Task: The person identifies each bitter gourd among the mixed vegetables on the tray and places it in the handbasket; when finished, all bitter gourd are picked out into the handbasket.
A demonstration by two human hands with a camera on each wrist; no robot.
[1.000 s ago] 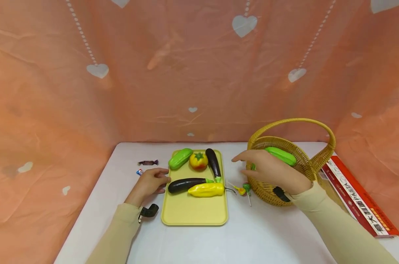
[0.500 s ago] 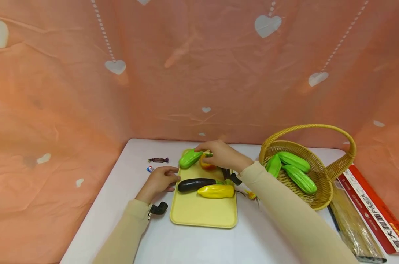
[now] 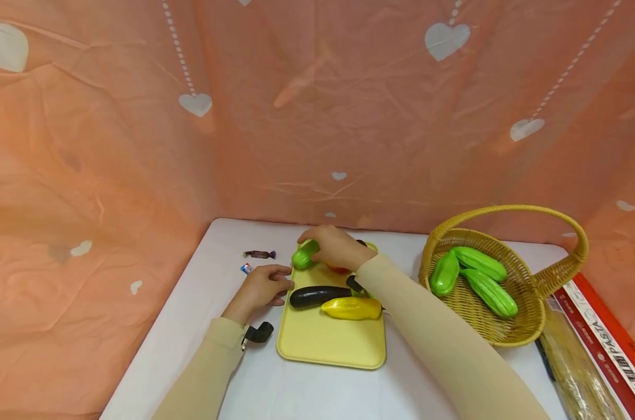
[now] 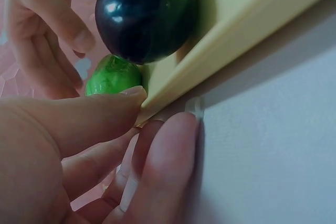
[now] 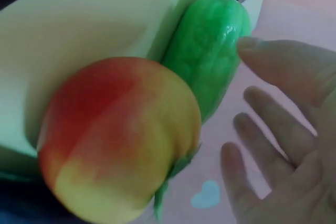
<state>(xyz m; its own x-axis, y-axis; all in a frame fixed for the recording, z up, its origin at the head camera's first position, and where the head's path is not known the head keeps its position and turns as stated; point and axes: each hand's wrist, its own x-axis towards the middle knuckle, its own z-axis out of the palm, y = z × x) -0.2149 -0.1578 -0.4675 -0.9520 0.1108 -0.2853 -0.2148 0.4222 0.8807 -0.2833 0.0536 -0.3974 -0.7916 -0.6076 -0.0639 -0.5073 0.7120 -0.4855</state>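
In the head view my left hand (image 3: 262, 291) is at the left rim of the yellow tray (image 3: 330, 350); the left wrist view shows its thumb and fingers pinching that edge. Over the tray's far end, my right hand (image 3: 335, 245) is beside a green cucumber (image 3: 302, 256). The right wrist view shows its fingers spread, thumb at the cucumber's side. A red-and-yellow tomato (image 5: 115, 129) lies close by, mostly covered by the right hand in the head view. On the tray also lie a dark eggplant (image 3: 317, 296) and a yellow pepper (image 3: 351, 308). Another eggplant is largely hidden behind the right arm.
To the right stands a wicker basket (image 3: 474, 315) with a tall handle, holding several green cucumbers (image 3: 445, 274). Beyond it lie a pasta box (image 3: 606, 344) and a clear noodle pack (image 3: 574, 361). Two wrapped candies, one dark (image 3: 259, 254), one blue-and-white (image 3: 246, 268), lie left of the tray.
My right hand has moved left from over the basket, across the tomato, to the cucumber at the tray's far left. The left hand stays at the tray's rim. The head view has turned rightward.
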